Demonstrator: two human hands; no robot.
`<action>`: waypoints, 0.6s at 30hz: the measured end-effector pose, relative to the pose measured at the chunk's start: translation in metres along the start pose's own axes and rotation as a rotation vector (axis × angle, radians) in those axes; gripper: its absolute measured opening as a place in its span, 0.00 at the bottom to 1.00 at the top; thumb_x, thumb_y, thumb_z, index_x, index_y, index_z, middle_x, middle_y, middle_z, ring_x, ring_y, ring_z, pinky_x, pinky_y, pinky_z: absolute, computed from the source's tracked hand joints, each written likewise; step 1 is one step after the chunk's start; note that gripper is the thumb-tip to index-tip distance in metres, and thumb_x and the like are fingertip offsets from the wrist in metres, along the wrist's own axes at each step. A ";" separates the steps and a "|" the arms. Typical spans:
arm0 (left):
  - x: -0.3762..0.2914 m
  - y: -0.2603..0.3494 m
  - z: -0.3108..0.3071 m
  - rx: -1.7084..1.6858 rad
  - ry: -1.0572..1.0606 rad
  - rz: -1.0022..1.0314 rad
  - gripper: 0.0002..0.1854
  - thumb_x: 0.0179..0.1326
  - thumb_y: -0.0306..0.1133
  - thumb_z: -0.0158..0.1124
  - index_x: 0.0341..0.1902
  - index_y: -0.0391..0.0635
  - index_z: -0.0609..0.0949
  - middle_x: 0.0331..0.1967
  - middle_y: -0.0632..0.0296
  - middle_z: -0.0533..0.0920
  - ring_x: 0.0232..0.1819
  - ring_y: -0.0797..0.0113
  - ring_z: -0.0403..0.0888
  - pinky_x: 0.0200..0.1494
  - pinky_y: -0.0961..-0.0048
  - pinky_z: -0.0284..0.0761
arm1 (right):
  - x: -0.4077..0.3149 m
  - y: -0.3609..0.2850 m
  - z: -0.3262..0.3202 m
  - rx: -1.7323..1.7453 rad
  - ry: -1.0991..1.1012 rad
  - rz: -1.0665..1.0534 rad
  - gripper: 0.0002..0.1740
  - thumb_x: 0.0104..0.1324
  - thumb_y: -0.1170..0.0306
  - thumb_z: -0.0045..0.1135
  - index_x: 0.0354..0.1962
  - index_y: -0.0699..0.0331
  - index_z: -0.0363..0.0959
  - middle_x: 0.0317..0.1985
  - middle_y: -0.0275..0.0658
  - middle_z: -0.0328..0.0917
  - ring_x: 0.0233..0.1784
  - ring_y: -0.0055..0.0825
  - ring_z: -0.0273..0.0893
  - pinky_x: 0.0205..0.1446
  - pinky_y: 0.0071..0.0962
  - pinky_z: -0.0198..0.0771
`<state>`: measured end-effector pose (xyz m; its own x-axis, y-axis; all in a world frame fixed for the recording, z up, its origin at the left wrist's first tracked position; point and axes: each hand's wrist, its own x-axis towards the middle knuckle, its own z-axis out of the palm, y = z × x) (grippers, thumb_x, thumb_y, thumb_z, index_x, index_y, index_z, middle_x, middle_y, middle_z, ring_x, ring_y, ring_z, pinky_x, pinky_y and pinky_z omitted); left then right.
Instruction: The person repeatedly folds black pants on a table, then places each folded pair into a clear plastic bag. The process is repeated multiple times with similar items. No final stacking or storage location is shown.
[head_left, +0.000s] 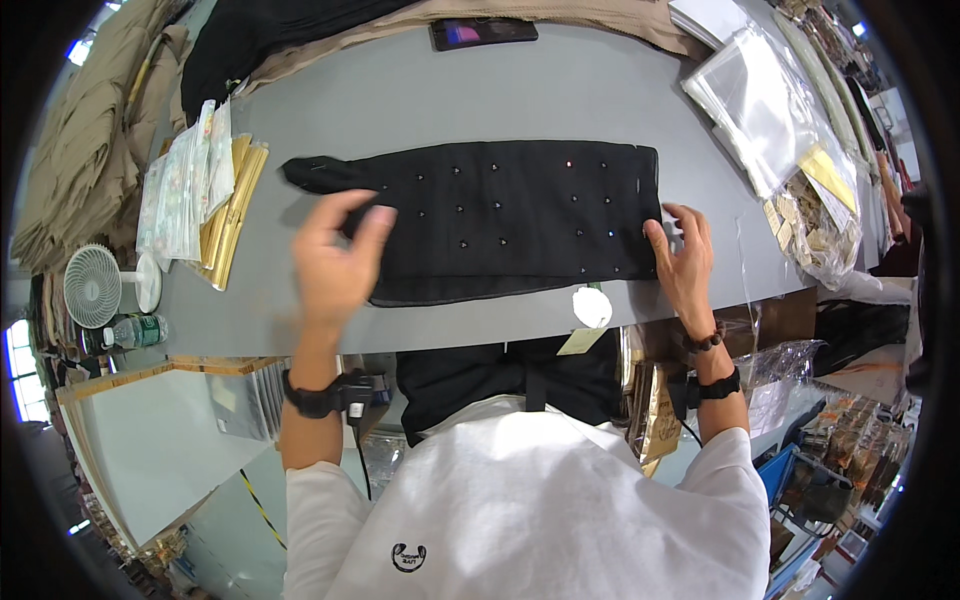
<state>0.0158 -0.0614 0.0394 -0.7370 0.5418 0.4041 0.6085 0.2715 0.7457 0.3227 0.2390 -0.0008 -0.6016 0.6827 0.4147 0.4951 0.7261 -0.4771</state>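
A folded black garment dotted with small shiny studs lies flat across the grey table in front of me. Its left end narrows to a loose flap. My left hand, blurred, is at the garment's left end, with dark cloth showing between thumb and fingers; whether it grips the cloth is unclear. At the opposite end, my right hand has its fingers apart, the thumb by the hem. A white hang tag and a pale yellowish tag hang at the near edge.
Clear plastic bags are stacked at right, near a bag of small tan tags. On the left are patterned packets, gold packets, a small white fan and a bottle. A phone lies at the back.
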 end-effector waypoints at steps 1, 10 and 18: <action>-0.002 0.007 0.015 -0.004 -0.163 0.044 0.11 0.61 0.29 0.77 0.45 0.43 0.87 0.39 0.63 0.87 0.39 0.71 0.82 0.44 0.72 0.76 | 0.000 0.001 0.002 -0.106 -0.022 -0.011 0.24 0.69 0.55 0.69 0.48 0.68 0.79 0.47 0.47 0.80 0.52 0.45 0.77 0.56 0.40 0.72; -0.017 0.016 0.054 -0.021 -0.487 0.198 0.17 0.55 0.31 0.79 0.49 0.46 0.87 0.41 0.63 0.84 0.41 0.61 0.81 0.45 0.65 0.77 | 0.023 -0.022 0.000 0.320 -0.227 0.219 0.20 0.73 0.60 0.66 0.43 0.72 0.75 0.28 0.38 0.77 0.32 0.29 0.72 0.39 0.31 0.70; -0.019 -0.016 0.020 -0.369 -0.206 -0.447 0.22 0.82 0.45 0.53 0.60 0.40 0.84 0.28 0.65 0.84 0.27 0.79 0.80 0.29 0.80 0.74 | 0.062 -0.146 0.030 0.682 -0.497 -0.126 0.22 0.74 0.63 0.64 0.58 0.70 0.77 0.38 0.47 0.84 0.37 0.29 0.80 0.44 0.31 0.77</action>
<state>0.0259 -0.0601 0.0086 -0.8030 0.5915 -0.0735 0.0841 0.2346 0.9684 0.1935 0.1728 0.0714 -0.9110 0.3691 0.1837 0.0162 0.4771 -0.8787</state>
